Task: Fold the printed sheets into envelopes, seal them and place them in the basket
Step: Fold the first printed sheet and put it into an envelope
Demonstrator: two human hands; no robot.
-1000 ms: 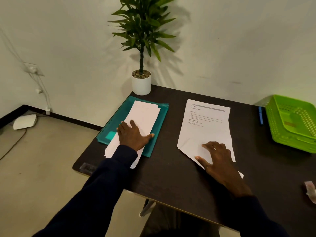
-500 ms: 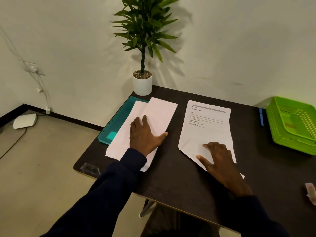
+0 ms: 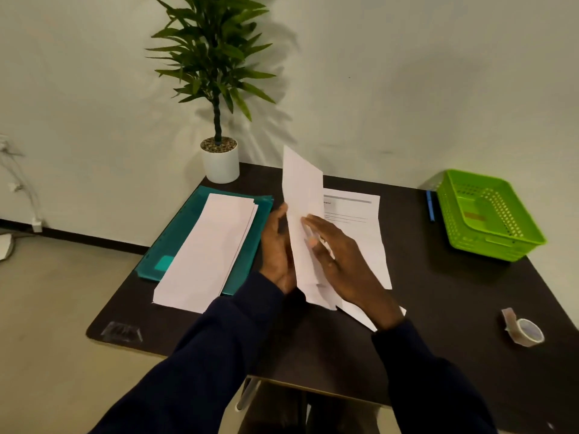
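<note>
The left hand (image 3: 277, 249) grips a long white paper (image 3: 302, 195) by its left edge and stands it upright; the fingers behind it are hidden. The right hand (image 3: 341, 261) presses flat, fingers straight, against the paper's right face. Under that hand the printed sheet (image 3: 360, 233) lies on the counter (image 3: 313, 339). Left of the left hand, a white stack (image 3: 206, 252) overhangs a teal folder (image 3: 175, 242). Well right of both hands, across open counter, the green basket (image 3: 488, 214) sits at the counter's right edge.

Printed sheet (image 3: 354, 214) bears text lines, too small to read.
</note>
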